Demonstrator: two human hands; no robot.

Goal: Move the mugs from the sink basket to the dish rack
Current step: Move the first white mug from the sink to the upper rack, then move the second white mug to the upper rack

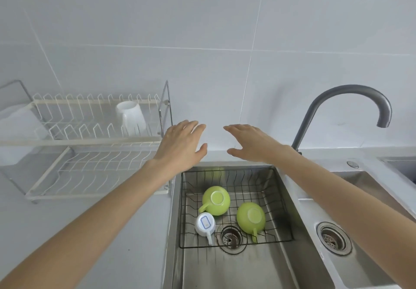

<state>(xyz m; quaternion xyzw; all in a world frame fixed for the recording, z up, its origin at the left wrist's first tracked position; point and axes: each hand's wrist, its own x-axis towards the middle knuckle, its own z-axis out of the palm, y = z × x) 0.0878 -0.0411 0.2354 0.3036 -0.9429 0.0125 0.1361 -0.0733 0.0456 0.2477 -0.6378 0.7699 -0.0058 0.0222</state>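
Left hand (180,144), right hand (248,143): both spread flat, empty, above sink's far edge. Three mugs upside down in basket (279,201): two green (216,201) (251,216), one white (204,224). Rack (90,135) holds one white cup (131,117). Advice: take handles; lift clear of wires.

Three upturned mugs (216,201) sit in the sink basket (279,212) inside the sink (225,270); the dish rack (94,140), left on the tabletop (101,232), holds one mug (131,116).
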